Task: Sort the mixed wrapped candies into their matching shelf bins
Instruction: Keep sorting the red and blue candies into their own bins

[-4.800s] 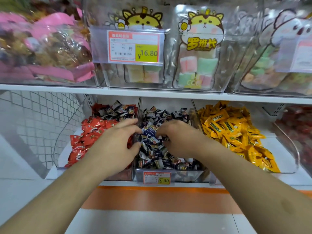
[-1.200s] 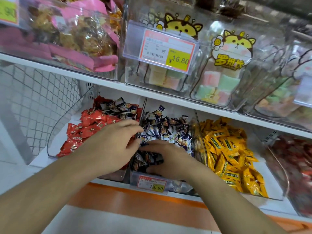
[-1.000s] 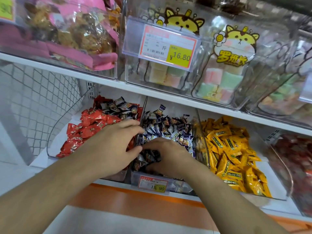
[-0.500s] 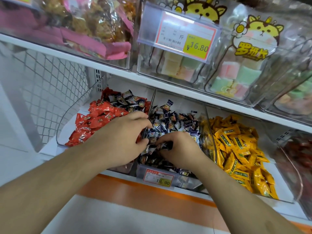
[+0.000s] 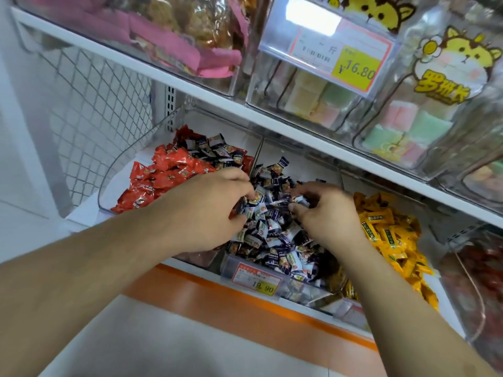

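As fingers pinch: dark-wrapped candies (image 5: 275, 229).

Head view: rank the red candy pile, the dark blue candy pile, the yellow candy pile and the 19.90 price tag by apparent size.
1. dark blue candy pile, though hands cover part of it
2. yellow candy pile and red candy pile: too close to rank, red partly hidden by the left arm
3. 19.90 price tag, clearly smallest

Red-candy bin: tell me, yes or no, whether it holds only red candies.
No, dark-wrapped candies lie at the back of the red-candy bin.
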`<action>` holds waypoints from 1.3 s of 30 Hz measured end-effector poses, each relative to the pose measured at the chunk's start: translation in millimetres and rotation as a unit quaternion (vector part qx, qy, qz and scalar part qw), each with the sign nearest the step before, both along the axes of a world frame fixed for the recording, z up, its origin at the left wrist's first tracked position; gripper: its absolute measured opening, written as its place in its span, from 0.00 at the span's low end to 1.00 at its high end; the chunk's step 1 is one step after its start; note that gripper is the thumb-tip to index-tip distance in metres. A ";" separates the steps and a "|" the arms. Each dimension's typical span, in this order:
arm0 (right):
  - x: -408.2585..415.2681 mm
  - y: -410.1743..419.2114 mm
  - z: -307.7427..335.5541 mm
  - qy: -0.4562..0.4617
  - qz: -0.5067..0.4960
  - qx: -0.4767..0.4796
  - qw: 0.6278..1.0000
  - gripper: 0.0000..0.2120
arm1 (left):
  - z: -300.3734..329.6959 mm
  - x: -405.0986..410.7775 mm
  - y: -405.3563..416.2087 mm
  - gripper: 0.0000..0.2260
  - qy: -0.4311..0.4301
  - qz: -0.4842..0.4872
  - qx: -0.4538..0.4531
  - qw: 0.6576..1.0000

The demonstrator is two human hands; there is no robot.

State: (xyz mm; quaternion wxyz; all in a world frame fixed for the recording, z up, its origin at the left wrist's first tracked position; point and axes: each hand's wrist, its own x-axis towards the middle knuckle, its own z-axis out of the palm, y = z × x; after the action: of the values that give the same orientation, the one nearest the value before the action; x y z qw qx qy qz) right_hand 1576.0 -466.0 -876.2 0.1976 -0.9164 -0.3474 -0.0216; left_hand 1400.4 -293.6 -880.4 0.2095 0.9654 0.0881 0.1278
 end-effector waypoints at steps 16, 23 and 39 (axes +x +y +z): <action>-13.4 -11.3 15.0 -0.049 0.137 -0.391 0.909 0.48 | -0.6 0.5 -1.4 0.16 -0.001 -0.001 0.011 1.000; 2.2 -7.6 1.6 -0.046 0.113 -0.281 0.952 0.25 | -1.9 1.8 -3.3 0.15 -0.006 0.007 0.026 1.000; 9.5 -76.6 37.5 0.052 0.028 -0.076 0.995 0.29 | 1.5 29.6 -53.2 0.18 -0.040 -0.072 0.083 0.993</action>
State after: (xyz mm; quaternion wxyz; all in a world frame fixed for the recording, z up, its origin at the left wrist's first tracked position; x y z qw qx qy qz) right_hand 1585.5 -542.7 -838.7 0.1458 -0.9185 -0.3629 0.0584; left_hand 1430.1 -346.8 -878.9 0.1410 0.9773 -0.0007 0.1581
